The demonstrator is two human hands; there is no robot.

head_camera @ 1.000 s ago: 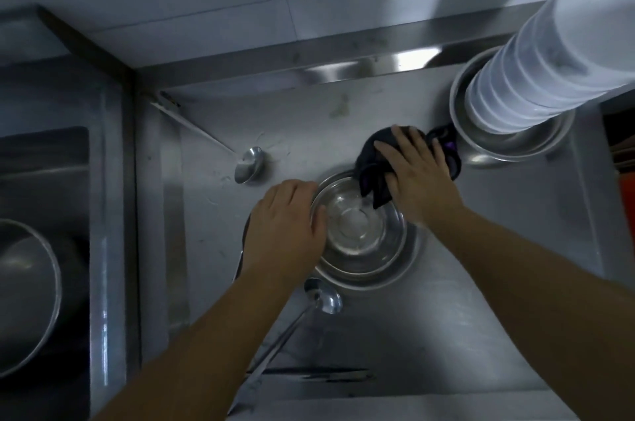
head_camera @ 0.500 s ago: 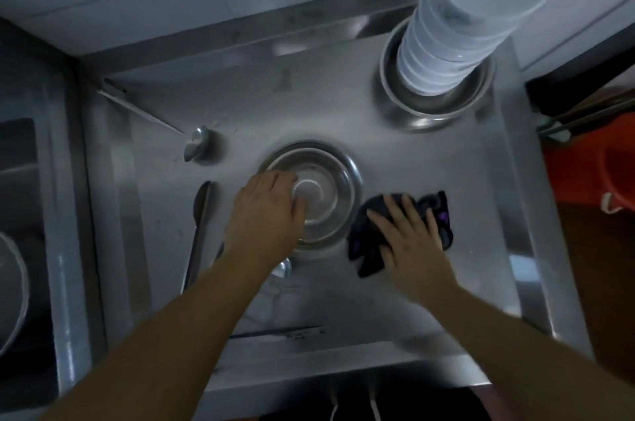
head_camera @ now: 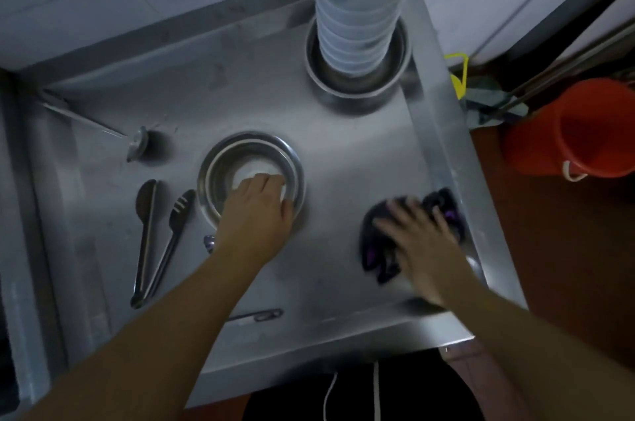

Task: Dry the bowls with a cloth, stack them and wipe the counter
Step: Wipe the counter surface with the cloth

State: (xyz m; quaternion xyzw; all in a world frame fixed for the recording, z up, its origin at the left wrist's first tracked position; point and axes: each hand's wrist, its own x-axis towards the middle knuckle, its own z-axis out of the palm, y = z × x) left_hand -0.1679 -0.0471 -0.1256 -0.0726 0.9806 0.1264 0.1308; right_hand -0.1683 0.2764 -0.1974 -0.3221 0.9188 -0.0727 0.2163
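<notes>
Nested steel bowls (head_camera: 220,166) sit in the middle of the steel counter (head_camera: 343,152). My left hand (head_camera: 256,218) grips their near rim, fingers curled into the top bowl. To the right, my right hand (head_camera: 419,242) lies flat with spread fingers on a dark cloth (head_camera: 378,255), pressing it onto the counter near the right edge; this hand is motion-blurred. At the back right a tall stack of white bowls (head_camera: 357,18) stands in another steel bowl (head_camera: 395,77).
Steel tongs (head_camera: 151,238) lie left of the nested bowls, a ladle (head_camera: 135,145) behind them, and a small clip (head_camera: 264,314) near the front edge. A sink is at far left. An orange bucket (head_camera: 577,132) stands on the floor beyond the counter's right edge.
My right hand slid the cloth from the bowl's rim out across the counter toward the right edge. My left hand stayed on the nested bowls. The camera view shifted right.
</notes>
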